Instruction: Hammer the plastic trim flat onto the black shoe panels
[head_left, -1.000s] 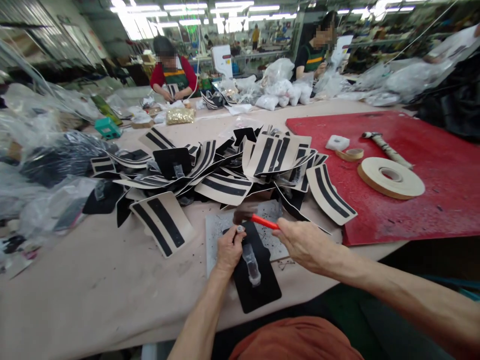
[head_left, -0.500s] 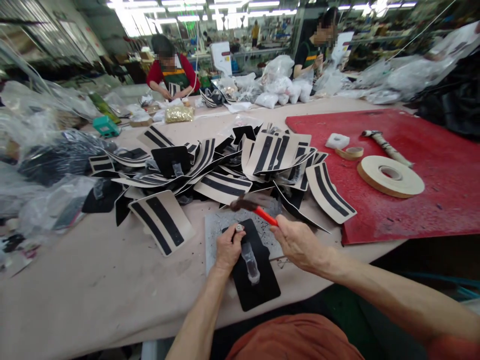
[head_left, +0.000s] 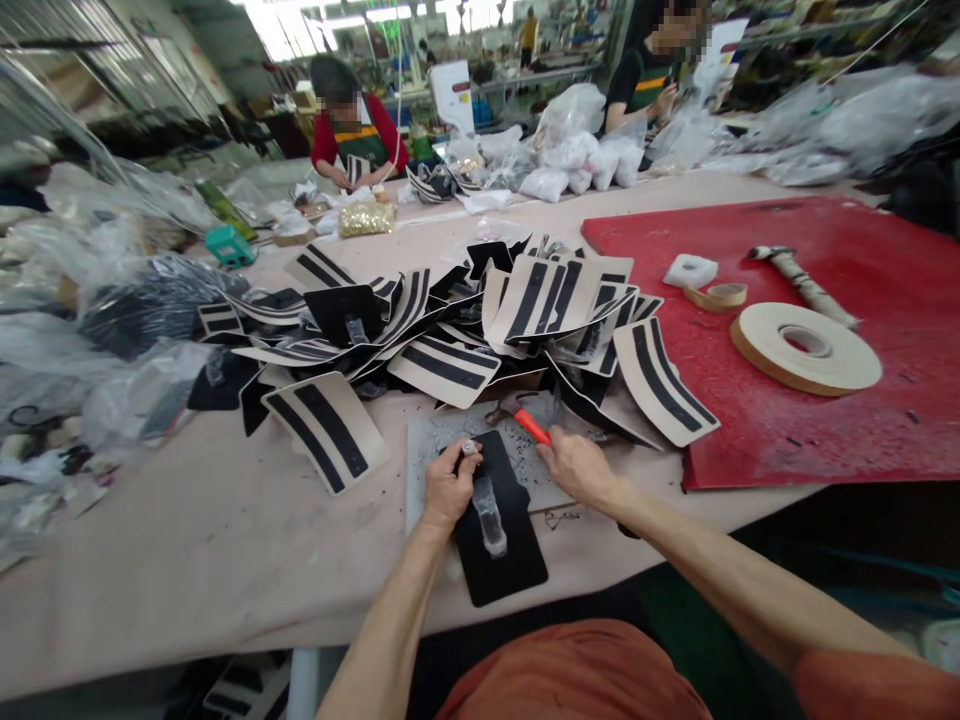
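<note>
My left hand (head_left: 448, 488) is closed around a short metal punch (head_left: 469, 447), its round end up, at the upper left edge of a black panel (head_left: 501, 560). A strip of clear plastic (head_left: 490, 520) lies along the panel's middle. Beneath the panel's upper part is a grey board (head_left: 424, 436) strewn with small dark bits. My right hand (head_left: 581, 468) grips a hammer (head_left: 532, 426) by its red-orange handle, the head to the right of the punch and apart from it. The punch's lower end is hidden by my fingers.
Striped cream-and-black panels (head_left: 446, 368) are heaped behind the board. On a red mat (head_left: 900, 430) at right lie a tape roll (head_left: 832, 375), a smaller roll (head_left: 720, 296) and a wrapped-handled hammer (head_left: 806, 285). Plastic bags (head_left: 142, 400) crowd the left. Two people work across the table.
The hammer has moved to the right, away from above the punch, and sits lower. My left hand keeps the punch on the panel. The view has shifted slightly.
</note>
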